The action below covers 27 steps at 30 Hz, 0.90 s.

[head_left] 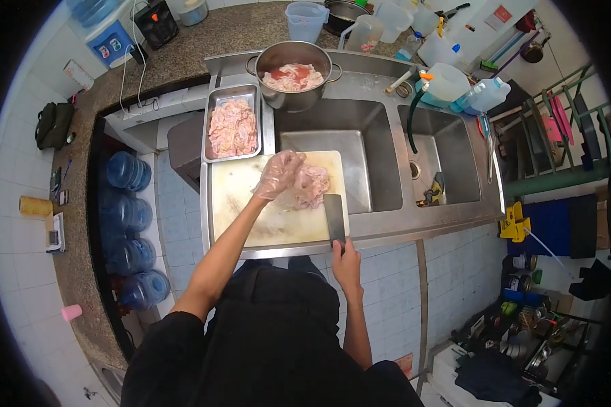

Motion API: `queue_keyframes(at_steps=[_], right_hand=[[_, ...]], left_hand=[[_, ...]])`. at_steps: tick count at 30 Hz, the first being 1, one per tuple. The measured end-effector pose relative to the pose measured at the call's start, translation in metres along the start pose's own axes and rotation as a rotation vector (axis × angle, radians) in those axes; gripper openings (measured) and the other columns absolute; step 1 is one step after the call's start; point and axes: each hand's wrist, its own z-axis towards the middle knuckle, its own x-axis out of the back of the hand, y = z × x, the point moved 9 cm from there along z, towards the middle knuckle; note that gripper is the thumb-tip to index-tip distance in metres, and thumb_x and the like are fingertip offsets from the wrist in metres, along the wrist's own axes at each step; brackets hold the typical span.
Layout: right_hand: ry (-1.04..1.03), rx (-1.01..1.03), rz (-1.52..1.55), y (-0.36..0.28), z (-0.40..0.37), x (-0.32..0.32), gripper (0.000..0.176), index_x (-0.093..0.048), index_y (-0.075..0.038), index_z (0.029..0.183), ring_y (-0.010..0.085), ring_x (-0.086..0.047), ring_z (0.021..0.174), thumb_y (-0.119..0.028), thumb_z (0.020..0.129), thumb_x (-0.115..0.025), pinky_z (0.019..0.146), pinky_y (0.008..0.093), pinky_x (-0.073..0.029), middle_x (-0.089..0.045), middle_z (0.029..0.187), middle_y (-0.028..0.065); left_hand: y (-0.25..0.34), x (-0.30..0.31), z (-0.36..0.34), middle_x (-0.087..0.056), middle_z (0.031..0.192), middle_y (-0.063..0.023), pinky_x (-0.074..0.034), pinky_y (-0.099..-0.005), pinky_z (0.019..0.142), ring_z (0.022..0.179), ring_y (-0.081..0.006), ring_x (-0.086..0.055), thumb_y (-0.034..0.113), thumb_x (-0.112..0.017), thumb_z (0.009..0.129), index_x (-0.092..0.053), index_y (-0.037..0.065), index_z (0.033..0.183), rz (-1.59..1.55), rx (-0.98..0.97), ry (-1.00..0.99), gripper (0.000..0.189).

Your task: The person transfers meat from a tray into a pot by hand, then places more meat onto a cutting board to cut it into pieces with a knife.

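My right hand (347,264), bare, grips the handle of a cleaver (334,217), whose broad blade lies over the right side of a white cutting board (251,217). Beside the blade is a piece of pale pink raw meat (313,184). My left hand (277,176), in a clear plastic glove, is over the board at the meat's left edge with its fingers curled; what they hold, if anything, is hidden. Behind the board stands a metal tray (210,139) of cut raw meat (232,127). A steel pot (295,102) holds more raw meat in reddish liquid.
A double sink (380,149) is to the right of the board, with a black hose (412,129) hanging into the smaller basin. Plastic jugs (448,83) and a blue-tinted container (305,24) line the back. Large water bottles (127,171) stand under the left counter.
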Motion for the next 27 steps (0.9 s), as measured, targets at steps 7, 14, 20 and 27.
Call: queue_keyframes(at_steps=[7,14,20,27], right_hand=[[-0.06,0.038,-0.017,-0.007,0.016,-0.032,0.025,-0.055,0.004,0.099,0.0504,-0.063,0.087,-0.021,0.099,-0.054,0.072,0.0529,-0.048,-0.067,0.087,0.0285],[-0.337,0.146,-0.223,-0.014,0.031,-0.121,0.023,-0.055,-0.001,0.101,0.054,-0.061,0.082,-0.024,0.099,-0.053,0.074,0.06,-0.047,-0.065,0.082,0.0321],[-0.291,0.193,-0.379,-0.022,0.037,-0.14,0.019,-0.052,-0.003,0.104,0.0512,-0.065,0.075,-0.021,0.099,-0.049,0.069,0.0607,-0.05,-0.065,0.075,0.0299],[-0.336,0.257,-0.488,-0.025,0.054,-0.15,0.019,-0.05,-0.001,0.105,0.0523,-0.065,0.075,-0.019,0.099,-0.047,0.069,0.0608,-0.05,-0.066,0.078,0.0314]], left_hand=[[-0.126,0.037,-0.025,-0.066,0.078,-0.0198,-0.05,-0.0422,0.072,0.075,-0.0346,-0.062,0.039,-0.062,0.095,-0.065,0.0,0.085,0.32,0.157,0.258,0.04],[-0.188,0.058,-0.091,-0.071,0.079,-0.002,-0.051,-0.0282,0.061,0.068,-0.0076,-0.062,0.02,-0.078,0.081,-0.07,0.003,0.087,-0.227,0.437,0.161,0.02],[-0.172,0.108,-0.155,-0.072,0.073,-0.0112,-0.053,-0.0321,0.065,0.064,-0.0157,-0.065,0.023,-0.083,0.074,-0.074,0.004,0.084,0.301,0.44,0.358,0.024],[-0.157,0.113,-0.168,-0.067,0.068,-0.0193,-0.051,-0.0385,0.06,0.061,-0.0244,-0.067,0.02,-0.082,0.074,-0.072,0.001,0.08,0.389,0.37,0.446,0.022]])
